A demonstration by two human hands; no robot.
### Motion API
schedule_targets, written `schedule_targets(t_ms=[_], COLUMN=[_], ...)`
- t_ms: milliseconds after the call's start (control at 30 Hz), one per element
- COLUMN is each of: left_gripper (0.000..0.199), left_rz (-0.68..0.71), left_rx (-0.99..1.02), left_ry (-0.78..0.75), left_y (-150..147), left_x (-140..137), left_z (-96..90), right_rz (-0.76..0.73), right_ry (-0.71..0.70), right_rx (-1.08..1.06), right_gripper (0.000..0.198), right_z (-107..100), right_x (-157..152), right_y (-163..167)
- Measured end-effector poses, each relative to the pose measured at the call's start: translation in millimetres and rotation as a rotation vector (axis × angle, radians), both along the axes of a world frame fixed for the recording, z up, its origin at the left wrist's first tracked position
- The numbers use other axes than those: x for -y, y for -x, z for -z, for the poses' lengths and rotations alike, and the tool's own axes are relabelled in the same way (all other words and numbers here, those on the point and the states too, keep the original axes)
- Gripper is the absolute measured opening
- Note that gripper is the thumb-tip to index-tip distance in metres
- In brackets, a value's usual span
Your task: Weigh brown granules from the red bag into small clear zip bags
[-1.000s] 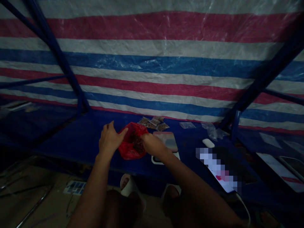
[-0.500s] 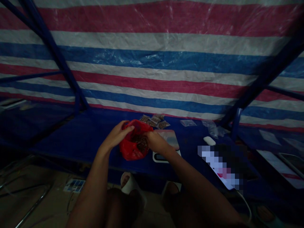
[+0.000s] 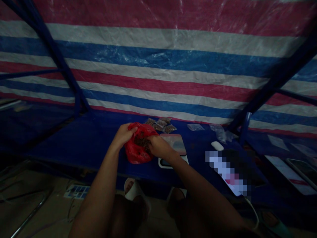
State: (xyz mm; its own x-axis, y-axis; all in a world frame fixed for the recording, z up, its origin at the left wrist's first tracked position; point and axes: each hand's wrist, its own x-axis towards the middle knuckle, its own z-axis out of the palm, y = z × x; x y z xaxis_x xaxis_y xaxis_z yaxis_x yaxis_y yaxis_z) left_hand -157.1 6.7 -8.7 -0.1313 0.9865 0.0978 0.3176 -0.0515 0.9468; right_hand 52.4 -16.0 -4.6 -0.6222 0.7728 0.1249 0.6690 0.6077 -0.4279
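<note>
My left hand (image 3: pixel 124 135) is closed on the upper left rim of a red plastic bag (image 3: pixel 136 157), with the thumb over the edge. Small dark brown pieces (image 3: pixel 141 140) lie in the bag's open mouth; their kind is too dim to make out. My right hand (image 3: pixel 158 146) reaches into the bag from the right, its fingertips hidden among the pieces. Under my right wrist, partly covered, sits a white kitchen scale (image 3: pixel 177 143) with a shiny plate. Behind the bag lie several small clear bags (image 3: pixel 162 124) filled with brown bits.
Flat clear bags (image 3: pixel 195 127) and a crumpled clear bag (image 3: pixel 220 134) lie at the back right. A white earbud case (image 3: pixel 217 145) and a lit phone (image 3: pixel 228 175) with a cable are to the right. Blue metal bars (image 3: pixel 59 62) stand before a striped tarp (image 3: pixel 158 66).
The bag's mouth has tilted toward my right hand, exposing more brown pieces. My right hand has shifted slightly down and left in the bag. The camera view has moved a little.
</note>
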Motion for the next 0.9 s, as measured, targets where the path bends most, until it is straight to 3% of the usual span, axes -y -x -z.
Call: schedule_targets(t_ms=[200,433,567,900], left_gripper=[0.039,0.046,0.039,0.045], left_rz=[-0.015,0.099,0.085,0.124], left_rx=[-0.117,-0.163,-0.24,-0.105], left_ry=[-0.149,-0.088,-0.099,-0.011], left_y=[5,2,2,-6], left_x=[13,21,20,27], left_z=[-6.5,-3.9,0.0,-6.0], right_rz=[0.02,0.054,0.052,0.059], right_ry=[-0.024,-0.138,-0.127,-0.091], right_rx=[-0.006,-0.131,-0.082,0.0], right_gripper=[0.028,0.045,0.038,0.027], right_z=[-1,2,4,2], right_x=[4,2,1,-2], right_y=[5,12,15,13])
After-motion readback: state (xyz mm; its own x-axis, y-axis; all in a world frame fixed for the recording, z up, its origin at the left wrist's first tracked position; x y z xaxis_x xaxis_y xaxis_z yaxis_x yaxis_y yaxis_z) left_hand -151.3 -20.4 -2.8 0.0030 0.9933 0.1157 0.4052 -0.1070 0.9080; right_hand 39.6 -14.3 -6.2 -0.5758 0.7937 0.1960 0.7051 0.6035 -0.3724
